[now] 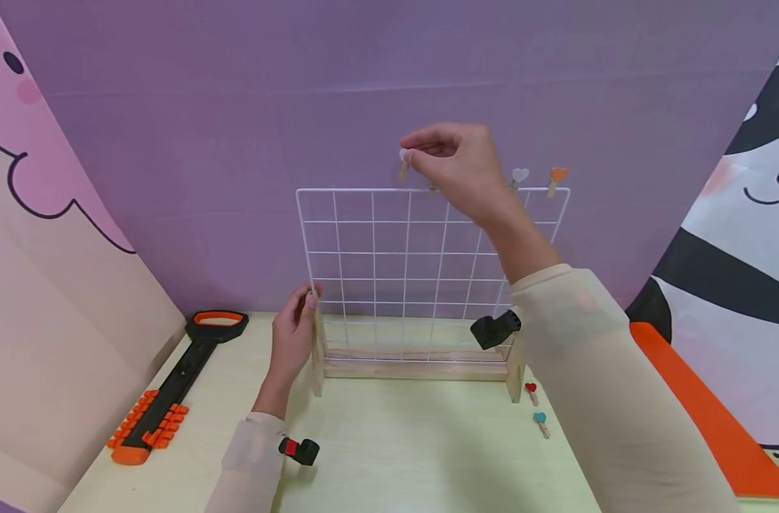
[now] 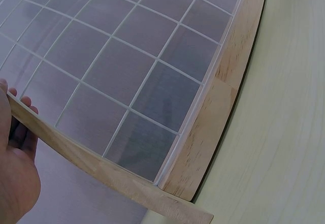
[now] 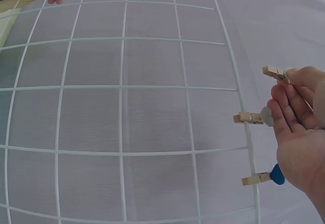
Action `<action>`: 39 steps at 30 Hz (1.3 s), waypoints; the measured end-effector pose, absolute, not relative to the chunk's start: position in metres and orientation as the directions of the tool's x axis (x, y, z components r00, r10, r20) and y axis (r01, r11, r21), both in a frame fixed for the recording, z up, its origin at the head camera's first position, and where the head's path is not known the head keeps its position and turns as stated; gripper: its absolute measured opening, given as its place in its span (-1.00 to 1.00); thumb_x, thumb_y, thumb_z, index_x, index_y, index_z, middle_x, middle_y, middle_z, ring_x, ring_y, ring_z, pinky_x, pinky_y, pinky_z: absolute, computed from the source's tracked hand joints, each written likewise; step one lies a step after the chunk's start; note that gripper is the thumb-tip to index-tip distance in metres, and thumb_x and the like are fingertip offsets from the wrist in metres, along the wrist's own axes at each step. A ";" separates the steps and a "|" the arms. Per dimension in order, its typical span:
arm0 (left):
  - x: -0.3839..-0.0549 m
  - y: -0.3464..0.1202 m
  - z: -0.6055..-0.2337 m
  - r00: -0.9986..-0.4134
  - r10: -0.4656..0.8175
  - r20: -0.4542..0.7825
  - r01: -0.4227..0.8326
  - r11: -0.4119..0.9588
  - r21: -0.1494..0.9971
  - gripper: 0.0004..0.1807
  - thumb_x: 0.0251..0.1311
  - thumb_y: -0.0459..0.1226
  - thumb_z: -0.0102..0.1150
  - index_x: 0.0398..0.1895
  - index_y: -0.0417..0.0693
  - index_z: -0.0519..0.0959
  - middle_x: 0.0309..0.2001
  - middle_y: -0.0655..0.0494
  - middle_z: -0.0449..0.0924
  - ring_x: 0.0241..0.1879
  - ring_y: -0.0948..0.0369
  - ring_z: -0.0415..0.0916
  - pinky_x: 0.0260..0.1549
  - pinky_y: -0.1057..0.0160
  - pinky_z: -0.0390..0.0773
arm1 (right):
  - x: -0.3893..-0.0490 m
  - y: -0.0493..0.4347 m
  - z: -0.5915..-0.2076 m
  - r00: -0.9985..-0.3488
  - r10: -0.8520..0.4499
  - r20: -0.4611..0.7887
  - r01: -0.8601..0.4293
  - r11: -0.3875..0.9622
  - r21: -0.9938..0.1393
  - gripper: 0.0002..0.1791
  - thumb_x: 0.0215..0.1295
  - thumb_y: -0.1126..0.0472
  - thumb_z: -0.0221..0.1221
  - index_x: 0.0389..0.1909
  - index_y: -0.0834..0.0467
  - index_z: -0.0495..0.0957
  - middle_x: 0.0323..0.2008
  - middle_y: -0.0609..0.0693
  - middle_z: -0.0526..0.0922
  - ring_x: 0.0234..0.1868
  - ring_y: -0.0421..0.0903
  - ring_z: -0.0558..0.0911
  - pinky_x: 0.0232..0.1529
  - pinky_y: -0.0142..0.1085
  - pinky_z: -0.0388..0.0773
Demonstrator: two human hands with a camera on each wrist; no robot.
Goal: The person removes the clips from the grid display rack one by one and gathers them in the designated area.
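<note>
Held clip: the white-heart clip (image 1: 404,165) sat pinched between thumb and fingers of your right hand (image 1: 460,160), wooden tip down, just above the grid (image 1: 374,252) and apart from it.
Squeeze: a firm press on the heart end probably suited this better than forcing the tip over the wire.
Neighbours: the pale-heart clip (image 3: 250,118) stood close to your fingers and the blue-heart clip (image 3: 261,178) beyond, so a nudge was the likely risk.
Brace: your left hand (image 1: 290,338), well apart from the right, gripped the wooden post (image 2: 122,178); steady, light support seemed best.
Far corner: the orange-heart clip (image 1: 559,175) was on the grid.
Desk: pale top (image 1: 389,442); the red-heart clip (image 1: 532,393) and teal-heart clip (image 1: 541,425) lay loose by the stand's right foot.
Left side: a black-and-orange tool (image 1: 187,367).
Right side: an orange board (image 1: 703,420).
Room: a purple backdrop (image 1: 236,128), a cartoon panda (image 1: 742,285) to the right.
</note>
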State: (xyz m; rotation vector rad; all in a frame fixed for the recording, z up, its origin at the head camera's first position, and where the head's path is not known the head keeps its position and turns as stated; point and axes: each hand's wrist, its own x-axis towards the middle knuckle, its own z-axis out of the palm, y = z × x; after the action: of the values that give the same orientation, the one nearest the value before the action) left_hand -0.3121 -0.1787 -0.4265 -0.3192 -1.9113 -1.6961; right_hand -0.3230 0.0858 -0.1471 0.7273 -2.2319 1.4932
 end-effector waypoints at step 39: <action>-0.316 -0.176 -0.427 -0.793 -0.185 0.580 0.554 0.174 0.814 -0.65 0.58 -0.27 0.00 0.30 -0.21 0.53 0.23 -0.33 0.59 0.27 0.04 0.53 0.20 0.62 0.44 | -0.288 0.159 -0.195 -0.818 -0.247 0.519 -0.574 0.391 -0.719 -0.74 0.35 0.13 0.37 -0.01 0.15 0.76 -0.19 -0.30 0.78 -0.14 -0.28 0.75 -0.12 -0.53 0.65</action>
State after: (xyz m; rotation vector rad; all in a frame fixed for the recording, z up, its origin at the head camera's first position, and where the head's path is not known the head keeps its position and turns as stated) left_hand -0.3155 -0.1765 -0.4267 -0.3472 -1.8845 -1.6753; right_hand -0.2881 0.1587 -0.1947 0.7153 -2.3265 1.3989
